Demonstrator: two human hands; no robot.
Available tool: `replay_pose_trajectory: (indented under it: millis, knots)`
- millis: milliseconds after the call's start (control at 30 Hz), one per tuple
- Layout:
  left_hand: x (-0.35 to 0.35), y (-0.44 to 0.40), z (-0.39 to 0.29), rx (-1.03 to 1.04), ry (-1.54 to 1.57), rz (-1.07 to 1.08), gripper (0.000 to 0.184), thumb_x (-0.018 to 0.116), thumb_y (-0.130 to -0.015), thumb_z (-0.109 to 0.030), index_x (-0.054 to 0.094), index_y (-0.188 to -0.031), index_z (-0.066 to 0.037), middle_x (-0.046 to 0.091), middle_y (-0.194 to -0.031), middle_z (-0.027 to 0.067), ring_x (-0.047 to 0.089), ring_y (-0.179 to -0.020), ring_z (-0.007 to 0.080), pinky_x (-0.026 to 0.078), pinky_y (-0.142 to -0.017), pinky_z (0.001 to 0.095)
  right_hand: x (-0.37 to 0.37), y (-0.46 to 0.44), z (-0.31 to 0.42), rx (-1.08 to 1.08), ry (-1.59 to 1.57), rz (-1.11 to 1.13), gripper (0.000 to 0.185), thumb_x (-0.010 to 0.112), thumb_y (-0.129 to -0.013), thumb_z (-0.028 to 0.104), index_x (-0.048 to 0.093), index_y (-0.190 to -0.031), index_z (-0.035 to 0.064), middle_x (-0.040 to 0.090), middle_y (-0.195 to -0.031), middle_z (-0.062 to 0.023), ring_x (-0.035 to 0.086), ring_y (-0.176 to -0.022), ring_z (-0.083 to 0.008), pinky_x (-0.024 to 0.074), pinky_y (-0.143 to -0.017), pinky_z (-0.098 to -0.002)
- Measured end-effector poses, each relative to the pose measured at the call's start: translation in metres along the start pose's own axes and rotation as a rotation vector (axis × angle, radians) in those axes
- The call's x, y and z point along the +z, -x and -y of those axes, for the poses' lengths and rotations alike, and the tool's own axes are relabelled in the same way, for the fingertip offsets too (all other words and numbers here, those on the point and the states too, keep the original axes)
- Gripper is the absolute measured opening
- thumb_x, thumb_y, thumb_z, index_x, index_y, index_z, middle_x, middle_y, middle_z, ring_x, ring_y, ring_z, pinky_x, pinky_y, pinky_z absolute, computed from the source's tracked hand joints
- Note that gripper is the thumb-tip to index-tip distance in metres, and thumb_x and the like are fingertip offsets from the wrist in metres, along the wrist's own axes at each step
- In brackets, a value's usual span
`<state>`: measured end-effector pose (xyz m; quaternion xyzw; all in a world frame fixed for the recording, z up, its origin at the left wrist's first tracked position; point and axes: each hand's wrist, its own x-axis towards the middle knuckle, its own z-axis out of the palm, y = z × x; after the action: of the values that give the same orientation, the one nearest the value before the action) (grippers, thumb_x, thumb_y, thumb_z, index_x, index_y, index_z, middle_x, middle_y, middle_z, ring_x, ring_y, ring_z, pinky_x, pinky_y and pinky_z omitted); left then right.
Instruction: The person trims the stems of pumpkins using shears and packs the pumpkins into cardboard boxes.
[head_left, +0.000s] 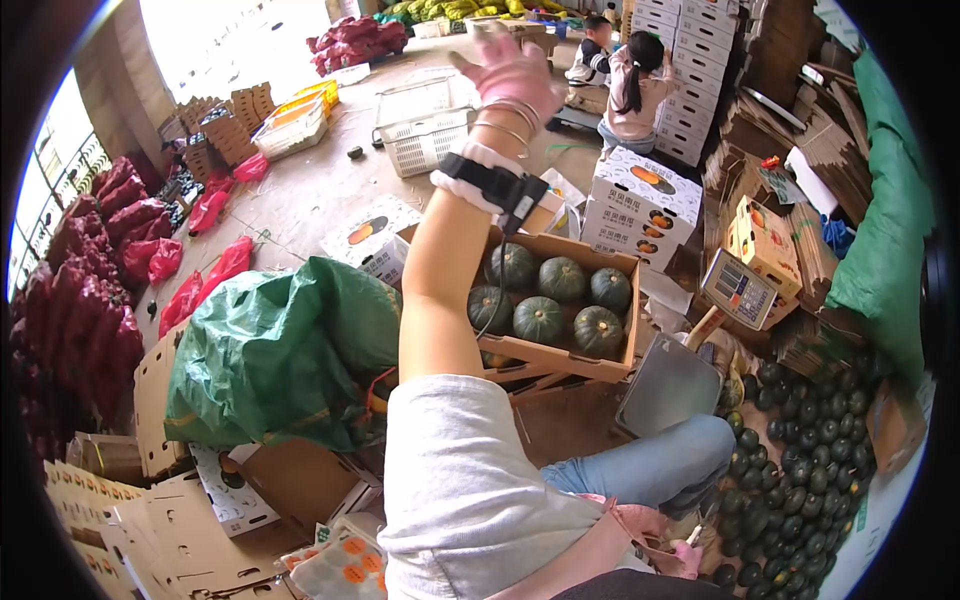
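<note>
My left hand, in a pink glove with the fingertips bare, is raised high with its fingers apart and nothing in it. Bangles and a black strap device are on that wrist, and a cable hangs from the device. Below the forearm, an open cardboard box holds several dark green pumpkins. My right hand, also pink-gloved, is low beside my knee. Its fingers look closed around a small, pale-tipped thing that I cannot make out. A heap of dark green pumpkins lies to its right.
A scale with a display and metal platform stands right of the box. Printed cartons are stacked behind. Green sheeting and flattened cardboard lie left. Two people are near tall carton stacks; a white crate is on the floor.
</note>
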<state>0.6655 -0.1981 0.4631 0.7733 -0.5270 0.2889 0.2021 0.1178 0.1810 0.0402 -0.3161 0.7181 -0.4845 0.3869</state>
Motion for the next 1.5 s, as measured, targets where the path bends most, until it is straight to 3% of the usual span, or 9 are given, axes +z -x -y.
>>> replay_pose_trajectory:
  millis: [267, 467, 500, 633, 700, 967, 1100, 1333, 1500]
  knots:
    - [0.008, 0.043, -0.038, 0.385, 0.064, 0.184, 0.066, 0.068, -0.075, -0.048, 0.048, -0.131, -0.020, 0.015, -0.152, 0.0185, 0.009, -0.141, 0.0393, 0.008, -0.107, 0.0671, -0.022, -0.036, -0.038, 0.349, 0.124, 0.026, 0.048, 0.071, -0.057, 0.004, 0.045, -0.097, -0.0059, 0.052, -0.087, -0.0121, 0.055, -0.074, -0.0221, 0.0472, -0.065, -0.0386]
    - [0.004, 0.072, -0.058, 0.687, 0.037, 0.380, 0.067, 0.069, -0.073, -0.048, 0.049, -0.130, -0.019, 0.021, -0.149, 0.0186, 0.015, -0.139, 0.0403, 0.011, -0.106, 0.0679, 0.005, -0.004, 0.031, 0.428, 0.266, 0.067, 0.045, 0.071, -0.059, 0.009, 0.046, -0.094, -0.0045, 0.053, -0.084, -0.0143, 0.054, -0.071, -0.0231, 0.0447, -0.059, -0.0364]
    - [0.004, 0.078, -0.066, 0.757, 0.018, 0.390, 0.070, 0.069, -0.071, -0.048, 0.048, -0.132, -0.020, 0.024, -0.148, 0.0188, 0.017, -0.138, 0.0418, 0.012, -0.106, 0.0678, -0.007, -0.022, -0.014, 0.341, 0.163, -0.032, 0.043, 0.069, -0.058, 0.006, 0.043, -0.091, -0.0043, 0.050, -0.060, -0.0148, 0.045, -0.030, -0.0283, 0.0371, -0.028, -0.0428]
    - [-0.019, 0.113, -0.093, 1.103, 0.235, 0.567, 0.070, 0.068, -0.073, -0.042, 0.045, -0.135, -0.019, 0.034, -0.143, 0.0180, 0.025, -0.136, 0.0383, 0.018, -0.108, 0.0612, 0.002, 0.008, 0.022, 0.168, 0.409, -0.052, 0.035, 0.067, -0.069, 0.021, 0.050, -0.086, -0.0041, 0.056, -0.065, -0.0156, 0.055, -0.052, -0.0252, 0.0444, -0.050, -0.0395]
    - [-0.007, 0.124, -0.113, 1.299, 0.325, 0.626, 0.070, 0.066, -0.076, -0.039, 0.041, -0.137, -0.017, 0.039, -0.138, 0.0161, 0.033, -0.132, 0.0337, 0.026, -0.106, 0.0537, 0.001, 0.012, 0.021, 0.231, 0.291, -0.163, 0.043, 0.072, -0.068, 0.027, 0.054, -0.093, -0.0030, 0.060, -0.087, -0.0140, 0.056, -0.081, -0.0247, 0.0445, -0.074, -0.0370]
    - [0.027, 0.206, -0.260, 1.834, 0.413, 0.823, 0.066, 0.067, -0.077, -0.041, 0.046, -0.131, -0.009, 0.054, -0.122, 0.0142, 0.049, -0.116, 0.0336, 0.038, -0.097, 0.0434, -0.009, 0.040, 0.050, 0.090, -0.735, -0.300, 0.032, 0.054, -0.085, 0.032, 0.057, -0.075, 0.0020, 0.052, -0.048, -0.0110, 0.049, -0.041, -0.0191, 0.0496, -0.074, -0.0298]
    - [0.046, 0.265, -0.338, 2.139, 0.517, 0.811, 0.064, 0.069, -0.077, -0.039, 0.049, -0.128, -0.007, 0.054, -0.123, 0.0164, 0.051, -0.113, 0.0346, 0.040, -0.097, 0.0417, -0.015, 0.056, 0.052, 0.314, -1.135, -0.463, 0.043, 0.060, -0.081, 0.038, 0.054, -0.109, 0.0056, 0.061, -0.104, -0.0157, 0.060, -0.099, -0.0296, 0.0482, -0.086, -0.0490]
    - [0.006, 0.395, -0.474, 2.394, 1.129, 0.779, 0.057, 0.062, -0.086, -0.027, 0.043, -0.131, 0.003, 0.052, -0.121, 0.0237, 0.049, -0.111, 0.0390, 0.039, -0.098, 0.0402, -0.017, 0.098, 0.083, 0.060, -0.924, -0.560, 0.022, 0.056, -0.082, 0.018, 0.057, -0.080, -0.0044, 0.059, -0.064, -0.0147, 0.056, -0.043, -0.0225, 0.0446, -0.038, -0.0306]
    - [-0.031, 0.484, -0.509, 2.238, 1.252, 1.777, 0.046, 0.048, -0.093, -0.021, 0.043, -0.130, 0.005, 0.050, -0.128, 0.0167, 0.047, -0.118, 0.0271, 0.033, -0.102, 0.0349, -0.015, 0.121, 0.104, 0.085, -1.068, -1.025, 0.011, 0.058, -0.078, 0.009, 0.053, -0.080, -0.0006, 0.056, -0.064, -0.0100, 0.056, -0.048, -0.0190, 0.0455, -0.044, -0.0293]
